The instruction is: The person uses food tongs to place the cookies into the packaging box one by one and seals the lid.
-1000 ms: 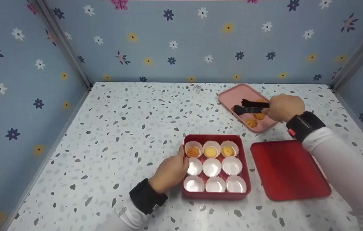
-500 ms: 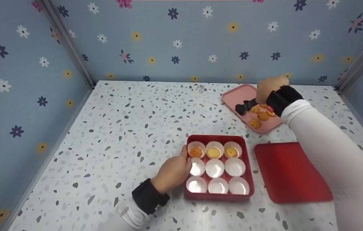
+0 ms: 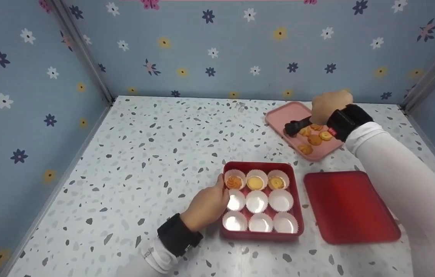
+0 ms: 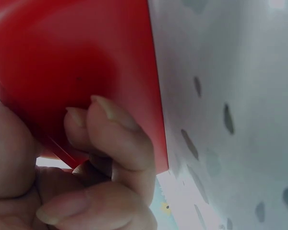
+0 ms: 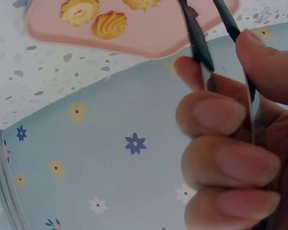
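My right hand (image 3: 331, 105) grips a pair of black-tipped tongs (image 5: 200, 45) above the pink tray (image 3: 285, 111). The tong tips reach down to the tray's left side, where a dark brown piece (image 5: 193, 11) shows beside them in the right wrist view. Several golden cookies (image 3: 315, 139) lie on the tray. My left hand (image 3: 208, 204) holds the left wall of the red box (image 3: 298, 215), thumb at the rim and curled fingers (image 4: 120, 129) against the outside. White paper cups (image 3: 256, 202) fill the box in rows; the three back cups each hold one cookie (image 3: 234, 182).
A flat red lid (image 3: 350, 207) lies right of the box, partly under the right sleeve (image 3: 402, 184). Flowered panels (image 3: 233, 46) enclose the speckled table (image 3: 156, 154) at the back and sides.
My right hand has moved left and back over the tray, and the tongs have drawn closer together, now pointing down-left. My left hand stays at the box.
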{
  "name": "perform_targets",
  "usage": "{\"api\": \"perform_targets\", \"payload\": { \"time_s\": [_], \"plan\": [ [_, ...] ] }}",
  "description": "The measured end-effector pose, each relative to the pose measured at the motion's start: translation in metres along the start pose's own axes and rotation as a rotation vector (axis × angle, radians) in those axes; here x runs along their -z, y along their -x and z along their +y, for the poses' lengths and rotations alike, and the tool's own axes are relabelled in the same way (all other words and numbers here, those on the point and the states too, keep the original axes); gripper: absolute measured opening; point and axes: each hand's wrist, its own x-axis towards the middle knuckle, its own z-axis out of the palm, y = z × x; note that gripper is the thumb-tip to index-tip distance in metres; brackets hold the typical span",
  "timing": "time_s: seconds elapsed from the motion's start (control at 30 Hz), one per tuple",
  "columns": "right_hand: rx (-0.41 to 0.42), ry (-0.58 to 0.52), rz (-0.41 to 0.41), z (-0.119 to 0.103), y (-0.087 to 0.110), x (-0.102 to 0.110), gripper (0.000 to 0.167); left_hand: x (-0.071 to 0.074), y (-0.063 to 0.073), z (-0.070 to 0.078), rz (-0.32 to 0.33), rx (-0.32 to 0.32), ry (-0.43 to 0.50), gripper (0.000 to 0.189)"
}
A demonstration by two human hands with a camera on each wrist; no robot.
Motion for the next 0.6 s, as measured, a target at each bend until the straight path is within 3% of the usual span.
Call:
{"api": "perform_targets", "payload": {
  "time_s": [0.6],
  "plan": [
    [-0.004, 0.027, -0.006, -0.005, -0.012, 0.001, 0.026, -0.001, 0.0, 0.0, -0.009, 0.02, 0.015, 0.058]
  ]
}}
